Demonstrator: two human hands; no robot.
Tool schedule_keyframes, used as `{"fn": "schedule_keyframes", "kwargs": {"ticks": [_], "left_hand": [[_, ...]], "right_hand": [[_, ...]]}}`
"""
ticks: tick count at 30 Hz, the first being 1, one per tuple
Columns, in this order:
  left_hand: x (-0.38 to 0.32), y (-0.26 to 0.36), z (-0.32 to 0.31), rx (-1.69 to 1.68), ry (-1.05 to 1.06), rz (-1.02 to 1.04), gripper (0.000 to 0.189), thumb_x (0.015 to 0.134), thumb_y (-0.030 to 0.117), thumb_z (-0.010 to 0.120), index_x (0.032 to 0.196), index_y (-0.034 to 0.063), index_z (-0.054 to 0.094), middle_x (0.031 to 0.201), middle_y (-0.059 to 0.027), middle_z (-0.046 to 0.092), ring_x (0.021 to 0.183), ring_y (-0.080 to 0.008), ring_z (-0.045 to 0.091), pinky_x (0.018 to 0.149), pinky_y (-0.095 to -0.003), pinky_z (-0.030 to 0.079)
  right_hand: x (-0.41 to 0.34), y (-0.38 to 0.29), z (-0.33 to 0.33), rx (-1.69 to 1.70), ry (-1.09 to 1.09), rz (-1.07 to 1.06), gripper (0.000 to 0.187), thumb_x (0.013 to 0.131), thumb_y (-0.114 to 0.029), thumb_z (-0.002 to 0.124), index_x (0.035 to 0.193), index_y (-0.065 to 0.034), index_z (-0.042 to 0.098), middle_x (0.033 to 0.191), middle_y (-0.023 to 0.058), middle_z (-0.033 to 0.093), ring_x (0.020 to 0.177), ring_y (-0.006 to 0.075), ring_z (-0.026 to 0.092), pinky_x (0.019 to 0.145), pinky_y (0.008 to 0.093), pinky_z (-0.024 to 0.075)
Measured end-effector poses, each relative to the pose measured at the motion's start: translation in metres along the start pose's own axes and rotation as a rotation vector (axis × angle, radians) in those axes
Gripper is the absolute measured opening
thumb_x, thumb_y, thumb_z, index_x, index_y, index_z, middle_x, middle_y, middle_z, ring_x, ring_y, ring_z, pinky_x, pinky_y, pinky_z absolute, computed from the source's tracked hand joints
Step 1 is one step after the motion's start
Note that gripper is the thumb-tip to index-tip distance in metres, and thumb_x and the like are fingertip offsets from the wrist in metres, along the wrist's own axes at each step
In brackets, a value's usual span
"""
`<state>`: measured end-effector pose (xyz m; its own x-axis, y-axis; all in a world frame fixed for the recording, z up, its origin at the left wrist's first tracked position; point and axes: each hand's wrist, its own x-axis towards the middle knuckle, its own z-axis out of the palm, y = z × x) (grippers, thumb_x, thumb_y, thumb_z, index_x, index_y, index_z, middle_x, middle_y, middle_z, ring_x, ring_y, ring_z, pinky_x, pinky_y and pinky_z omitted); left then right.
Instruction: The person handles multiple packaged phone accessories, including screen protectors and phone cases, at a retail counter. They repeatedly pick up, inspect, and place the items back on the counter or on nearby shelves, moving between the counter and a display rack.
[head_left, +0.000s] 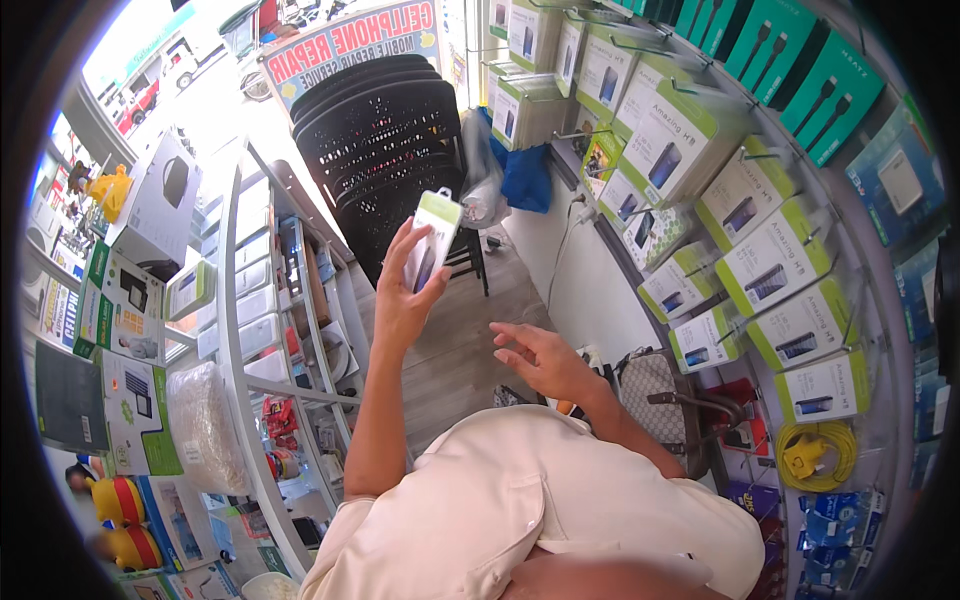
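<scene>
My left hand is raised in front of me and grips a slim white and green hang-tab package, a phone screen protector by its look. Fingers wrap its left side and the thumb presses the lower right; the hang tab points up and away. Lower and to the right, my right hand is held in the air with fingers apart and nothing in it. Beyond that hand, on the right wall, similar white and green screen protector packages hang on metal hooks in rows.
Stacked black plastic chairs stand ahead, before a repair sign. Glass display shelves with boxes line my left. A patterned handbag sits low at my right, below the hooks. A coiled yellow cord hangs farther back. Teal cable boxes hang high.
</scene>
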<state>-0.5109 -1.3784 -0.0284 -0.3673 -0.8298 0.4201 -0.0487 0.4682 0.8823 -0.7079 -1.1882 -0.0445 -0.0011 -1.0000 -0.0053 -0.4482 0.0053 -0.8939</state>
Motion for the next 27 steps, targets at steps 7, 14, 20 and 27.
{"fn": "schedule_keyframes", "kwargs": {"ticks": [7, 14, 20, 27], "left_hand": [[0.213, -0.03, 0.083, 0.538, -0.165, 0.34, 0.062, 0.089, 0.029, 0.084, 0.148, 0.0256, 0.068, 0.168, -0.0164, 0.047, 0.148, -0.0422, 0.051, 0.122, -0.0513, 0.043], [0.259, -0.088, 0.094, 0.336, -0.286, 0.353, 0.069, 0.086, 0.034, 0.086, 0.151, 0.0283, 0.065, 0.169, -0.0179, 0.043, 0.147, -0.0442, 0.05, 0.123, -0.0539, 0.039], [0.289, -0.095, 0.089, 0.311, -0.394, 0.466, 0.072, 0.082, 0.03, 0.087, 0.151, 0.0285, 0.065, 0.167, -0.0174, 0.044, 0.14, -0.0438, 0.055, 0.119, -0.0527, 0.044], [0.287, -0.126, 0.11, 0.235, -0.462, 0.48, 0.079, 0.08, 0.033, 0.089, 0.155, 0.0272, 0.061, 0.169, -0.0206, 0.038, 0.139, -0.0445, 0.053, 0.116, -0.054, 0.045]], "right_hand": [[0.041, 0.024, -0.06, 0.006, 0.187, 0.081, 0.047, 0.106, -0.025, 0.071, 0.149, -0.0093, 0.062, 0.125, 0.014, 0.076, 0.094, 0.0249, 0.074, 0.086, 0.0365, 0.0603], [0.06, 0.059, -0.051, 0.06, 0.434, 0.298, 0.046, 0.106, -0.025, 0.072, 0.148, -0.0081, 0.064, 0.121, 0.0132, 0.078, 0.085, 0.0204, 0.074, 0.079, 0.0339, 0.0603], [0.121, 0.055, -0.038, 0.045, 0.576, 0.32, 0.044, 0.106, -0.024, 0.071, 0.145, -0.0032, 0.065, 0.116, 0.014, 0.079, 0.083, 0.018, 0.072, 0.078, 0.0326, 0.0595], [0.185, 0.025, -0.03, 0.017, 0.689, 0.331, 0.044, 0.108, -0.023, 0.069, 0.144, -0.0001, 0.064, 0.118, 0.0158, 0.077, 0.086, 0.0191, 0.073, 0.08, 0.0324, 0.0594]]}}
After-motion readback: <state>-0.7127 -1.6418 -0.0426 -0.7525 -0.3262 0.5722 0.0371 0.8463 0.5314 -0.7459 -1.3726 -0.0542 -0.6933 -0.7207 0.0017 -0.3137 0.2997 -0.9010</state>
